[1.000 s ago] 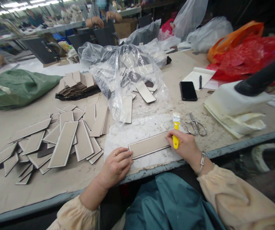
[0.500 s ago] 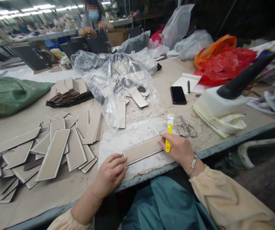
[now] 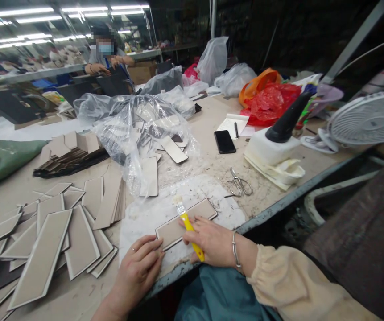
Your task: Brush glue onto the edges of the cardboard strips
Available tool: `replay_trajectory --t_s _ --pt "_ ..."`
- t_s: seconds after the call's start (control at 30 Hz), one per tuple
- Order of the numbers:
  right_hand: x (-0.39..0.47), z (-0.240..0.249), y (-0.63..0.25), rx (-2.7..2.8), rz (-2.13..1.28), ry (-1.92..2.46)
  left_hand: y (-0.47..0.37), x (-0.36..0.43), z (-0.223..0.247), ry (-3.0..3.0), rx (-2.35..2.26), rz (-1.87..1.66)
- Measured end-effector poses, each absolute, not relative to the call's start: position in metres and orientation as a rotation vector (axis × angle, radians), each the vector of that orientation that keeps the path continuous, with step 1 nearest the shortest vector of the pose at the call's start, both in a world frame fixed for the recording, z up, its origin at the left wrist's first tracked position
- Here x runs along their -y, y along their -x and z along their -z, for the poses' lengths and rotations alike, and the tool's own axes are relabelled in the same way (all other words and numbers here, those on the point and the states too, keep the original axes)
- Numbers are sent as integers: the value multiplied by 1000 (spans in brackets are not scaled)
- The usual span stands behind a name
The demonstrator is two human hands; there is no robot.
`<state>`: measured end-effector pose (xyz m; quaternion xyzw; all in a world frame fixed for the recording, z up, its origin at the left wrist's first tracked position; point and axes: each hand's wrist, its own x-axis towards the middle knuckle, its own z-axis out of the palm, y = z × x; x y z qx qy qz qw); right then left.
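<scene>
Workshop behind, strip lights at 10–11 o'clock, a masked co-worker [image 3: 103, 53] at 11. Clock centred on the panel between the two hands; 12 points away from the wearer.

Desk [image 3: 212, 111]: brown covering, marked with dark scraps. The beige panel [image 3: 170, 229] lies slantwise on a white sheet [image 3: 138, 216], near the desk's front edge.

Left hand [image 3: 141, 263], at 8 o'clock: fingers loosely bent, tips at the panel's left end. From my remote post I cannot tell whether it grips or only steadies.

Right hand [image 3: 215, 238], at 4: fingers curled round a yellow brush [image 3: 192, 234], fingers also over the panel's right part. Bristles point to 11, past the panel's far edge; I see no stroke under way.

Surroundings: loose pale-bordered panels [image 3: 41, 258] at 9, bundled pieces [image 3: 74, 154] at 10, clear bag [image 3: 108, 129] with more pieces at 11, phone [image 3: 225, 141] at 1, scissors [image 3: 236, 180] at 2.

Progress, my judgement: one piece in hand, unfinished; many others remain around it. Which heap is done, I cannot establish.
</scene>
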<state>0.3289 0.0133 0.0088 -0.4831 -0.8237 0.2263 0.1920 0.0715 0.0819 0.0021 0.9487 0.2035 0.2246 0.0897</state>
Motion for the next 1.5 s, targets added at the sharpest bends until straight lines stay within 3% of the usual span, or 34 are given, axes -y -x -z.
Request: replay_trajectory --t_s 0.6,0.9,1.13,1.5 --pt "-6 -4 -357 2041 -625 1542 -73 -80 1 -2741 -640 -679" --pt "-6 -6 -356 2059 -650 1563 -86 -59 -8 -2716 -965 -721" --pt "-5 -1 -356 2076 -565 1528 -119 -42 0 -3006 -944 -133" --pt "-3 2 -357 2031 -430 1616 -110 -43 10 -3123 -1013 -74"
